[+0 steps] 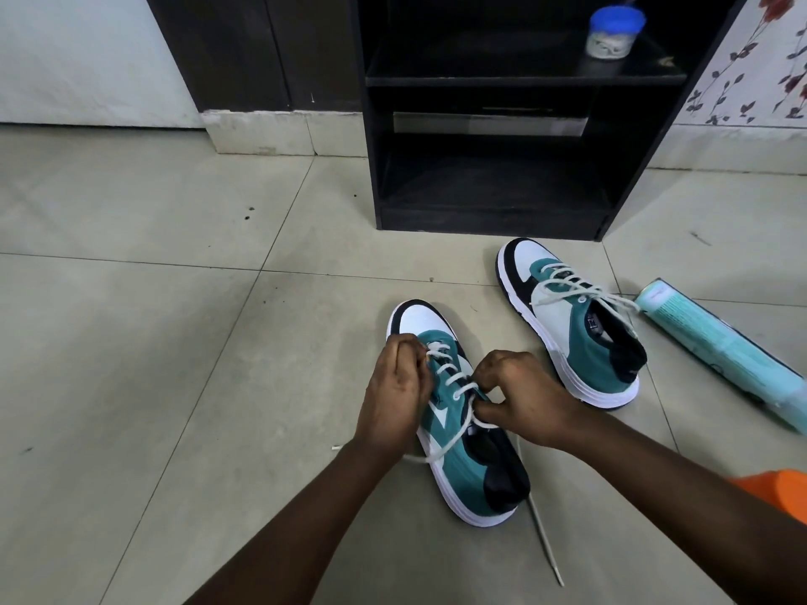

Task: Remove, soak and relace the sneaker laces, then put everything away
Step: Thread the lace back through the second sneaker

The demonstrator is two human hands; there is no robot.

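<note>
Both hands work the near sneaker (pixel 458 412) on the floor (pixel 174 342), left hand (pixel 395 393) gripping its side, right hand (pixel 519 401) pinching the lace (pixel 454 377), toe pointing away.

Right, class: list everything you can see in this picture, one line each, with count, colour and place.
sneakers: 2, teal, white and black; near sneaker under the hands, far sneaker by the shelf
laces: white, threaded in both sneakers; near lace trails on the floor
shelf: 1, black, at the back
jar: 1, clear with blue lid, on the shelf
tube: 1, pale teal, lying on the floor, right
floor: grey tiles
left hand: 1, pinches lace
right hand: 1, pinches lace
</note>
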